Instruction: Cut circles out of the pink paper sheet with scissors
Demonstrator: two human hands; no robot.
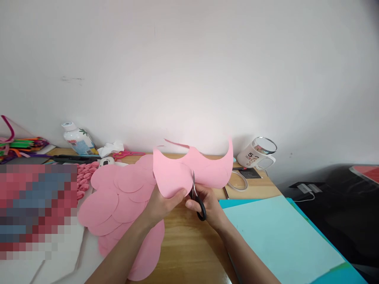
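Observation:
A sheet of pink paper (211, 169) with scalloped, cut-out upper edges is held up above the wooden table. My left hand (167, 203) pinches its lower left part, thumb in front. My right hand (207, 203) grips black-handled scissors (201, 209), whose blades point up at the paper beside a curved edge. How far the blades are apart is hard to make out. Under and left of my left arm lies a spread of overlapping pink paper rounds (118, 197).
Light blue sheets (275, 236) lie at the right. A white mug (256, 154) and a ring of tape (238, 181) stand behind them. At the back left are a bottle (78, 138), a crumpled tissue (111, 149) and pink scissors (127, 154). A pixelated patch covers the far left.

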